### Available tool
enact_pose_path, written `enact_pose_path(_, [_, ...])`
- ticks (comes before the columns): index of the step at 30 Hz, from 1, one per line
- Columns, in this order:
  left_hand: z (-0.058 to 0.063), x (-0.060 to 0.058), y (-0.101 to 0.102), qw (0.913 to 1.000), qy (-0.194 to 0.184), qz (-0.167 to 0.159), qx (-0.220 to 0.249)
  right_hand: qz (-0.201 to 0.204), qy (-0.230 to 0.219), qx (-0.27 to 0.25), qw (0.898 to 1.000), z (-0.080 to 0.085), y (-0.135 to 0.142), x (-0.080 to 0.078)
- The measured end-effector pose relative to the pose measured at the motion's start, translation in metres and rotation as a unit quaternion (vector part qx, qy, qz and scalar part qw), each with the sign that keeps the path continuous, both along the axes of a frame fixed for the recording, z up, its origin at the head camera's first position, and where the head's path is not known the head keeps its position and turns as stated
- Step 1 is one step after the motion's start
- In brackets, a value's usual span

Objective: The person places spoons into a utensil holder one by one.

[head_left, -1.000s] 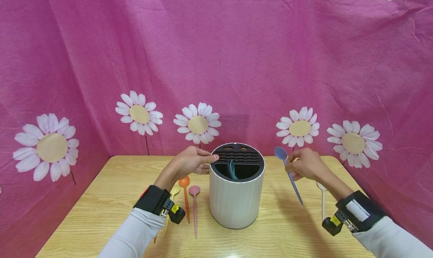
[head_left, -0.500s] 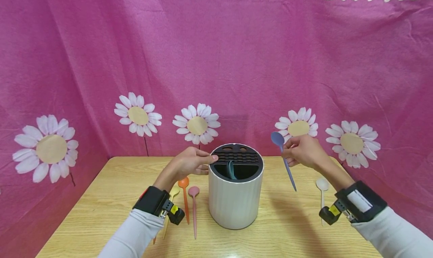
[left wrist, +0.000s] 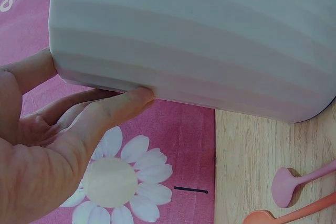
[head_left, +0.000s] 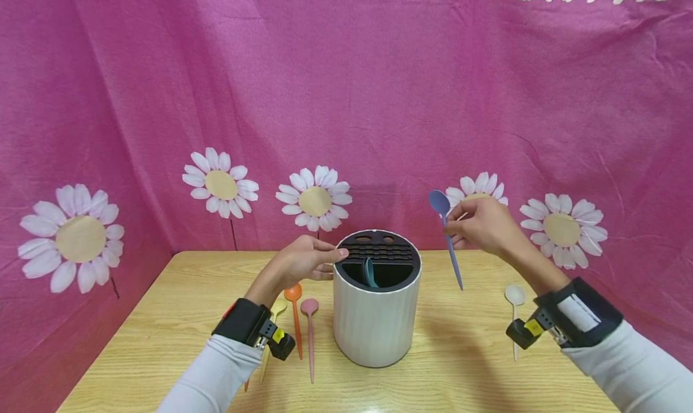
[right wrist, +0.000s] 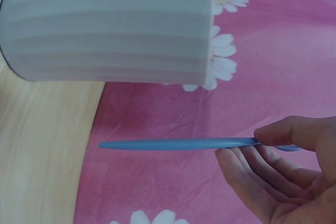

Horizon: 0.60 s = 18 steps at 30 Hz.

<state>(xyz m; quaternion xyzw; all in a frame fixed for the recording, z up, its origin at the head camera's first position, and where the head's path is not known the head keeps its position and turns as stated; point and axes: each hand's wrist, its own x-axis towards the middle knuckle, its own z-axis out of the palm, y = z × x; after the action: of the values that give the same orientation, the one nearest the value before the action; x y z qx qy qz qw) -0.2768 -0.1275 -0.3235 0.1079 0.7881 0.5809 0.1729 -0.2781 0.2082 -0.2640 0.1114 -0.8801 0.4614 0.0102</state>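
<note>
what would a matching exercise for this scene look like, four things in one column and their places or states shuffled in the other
Things
1. white container
2. pink spoon
3. violet-blue spoon
4. cream spoon

Places and states
A. pinched in the right hand, off the table
B. lying on the table, to the right of the container
C. standing upright, touched by the left hand
D. lying on the table, to the left of the container

Right pairs
1-C, 2-D, 3-A, 4-B
</note>
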Motion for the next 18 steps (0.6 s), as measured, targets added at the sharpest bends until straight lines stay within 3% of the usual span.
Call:
enact_pose_path(8, [0.002,0.001,0.000,1.0000,-0.002,0.004,-0.002,-0.005,0.034,0.029,0.999,0.014,-0.007,0.005])
enact_pose_path(18, [0.001,0.001,0.000,1.0000,-0.005,0.005,-0.004,-0.001,0.056,0.027,0.998,0.024,-0.011,0.009])
